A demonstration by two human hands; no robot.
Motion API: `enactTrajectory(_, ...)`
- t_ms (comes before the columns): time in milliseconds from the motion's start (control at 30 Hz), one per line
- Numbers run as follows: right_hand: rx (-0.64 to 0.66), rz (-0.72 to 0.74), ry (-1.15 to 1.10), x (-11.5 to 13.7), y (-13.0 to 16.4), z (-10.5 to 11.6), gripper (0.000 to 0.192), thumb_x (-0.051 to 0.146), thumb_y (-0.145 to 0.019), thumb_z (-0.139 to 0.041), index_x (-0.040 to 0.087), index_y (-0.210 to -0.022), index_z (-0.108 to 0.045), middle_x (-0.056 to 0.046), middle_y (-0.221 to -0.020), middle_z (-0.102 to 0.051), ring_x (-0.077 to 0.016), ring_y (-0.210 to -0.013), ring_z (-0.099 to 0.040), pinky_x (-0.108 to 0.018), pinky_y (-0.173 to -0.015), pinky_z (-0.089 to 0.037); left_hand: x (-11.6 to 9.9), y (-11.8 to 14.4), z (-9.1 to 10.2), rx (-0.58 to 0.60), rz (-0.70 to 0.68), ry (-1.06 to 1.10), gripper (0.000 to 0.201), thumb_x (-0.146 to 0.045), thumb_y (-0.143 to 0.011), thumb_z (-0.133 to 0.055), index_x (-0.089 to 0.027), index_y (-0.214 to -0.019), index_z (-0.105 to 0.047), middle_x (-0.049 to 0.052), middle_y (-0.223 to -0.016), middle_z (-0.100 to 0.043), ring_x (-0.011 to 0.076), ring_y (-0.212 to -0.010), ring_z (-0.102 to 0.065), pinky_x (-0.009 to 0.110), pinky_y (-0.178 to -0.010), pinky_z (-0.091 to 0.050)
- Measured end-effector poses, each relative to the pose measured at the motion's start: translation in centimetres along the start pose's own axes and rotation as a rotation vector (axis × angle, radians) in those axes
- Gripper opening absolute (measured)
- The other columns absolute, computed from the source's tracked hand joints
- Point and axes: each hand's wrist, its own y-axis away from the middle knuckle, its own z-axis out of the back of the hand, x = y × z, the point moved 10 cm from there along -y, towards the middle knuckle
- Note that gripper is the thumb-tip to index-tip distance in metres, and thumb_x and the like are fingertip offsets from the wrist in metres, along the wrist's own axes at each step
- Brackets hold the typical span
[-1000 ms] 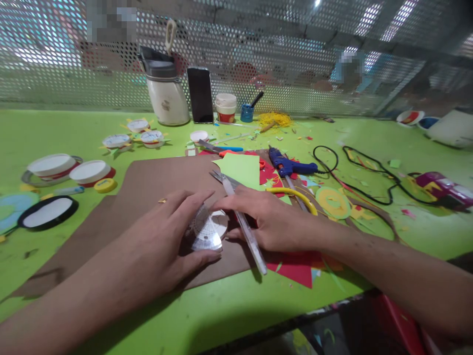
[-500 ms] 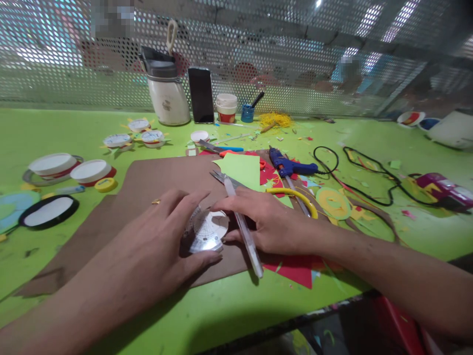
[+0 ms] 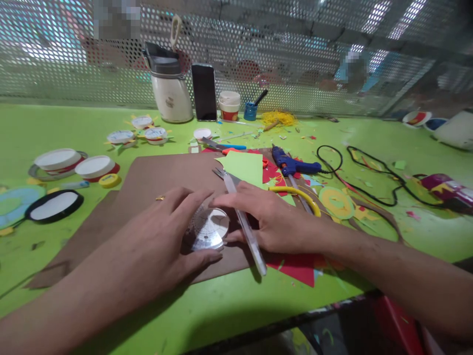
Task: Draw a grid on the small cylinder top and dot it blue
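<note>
The left hand (image 3: 155, 246) is wearing a small gold ring; both forearms are showing bare, the right hand (image 3: 275, 222) wearing nothing.
</note>
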Motion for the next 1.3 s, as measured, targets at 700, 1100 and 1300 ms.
enactTrajectory(700, 0.075, -0.014, -0.015, -0.7, -0.7, -1.2, 0.043, 0.03, -0.099, -0.08, 0.016, -0.138, -0.067, -0.011, -0.119, -0.073, -0.027, -0.116, -0.063, -0.042, -0.098, -0.057, 0.2, 0.1, -0.4, 0.142, 0.04, -0.102, 0.048, -0.062, -0.086, -0.062, -0.029, -0.12, -0.062, 0.01, -0.113, -0.068, 0.0377, -0.096, -0.069, 0.051, -0.08, -0.052)
enactTrajectory(1100, 0.088, -0.078, 0.035, -0.7, -0.4, -1.1, 0.042, 0.025, -0.102, -0.075, 0.018, -0.142, -0.065, -0.015, -0.124, -0.072, -0.0288, -0.118, -0.065, -0.047, -0.103, -0.057, 0.2, 0.0, 0.4, 0.154, 0.056, -0.131, 0.062, -0.063, -0.086, -0.06, -0.03, -0.138, -0.061, 0.013, -0.126, -0.069, 0.0406, -0.102, -0.07, 0.053, -0.081, -0.054)
enactTrajectory(1300, 0.106, -0.059, -0.005, 0.0, -1.1, -1.1, 0.04, 0.021, -0.101, -0.076, 0.02, -0.14, -0.064, -0.012, -0.128, -0.071, -0.0273, -0.125, -0.063, -0.046, -0.108, -0.055, 1.9, 0.3, 2.2, 0.074, 0.059, -0.164, 0.064, -0.069, -0.086, -0.062, -0.031, -0.138, -0.061, 0.011, -0.118, -0.071, 0.0402, -0.098, -0.071, 0.052, -0.079, -0.054)
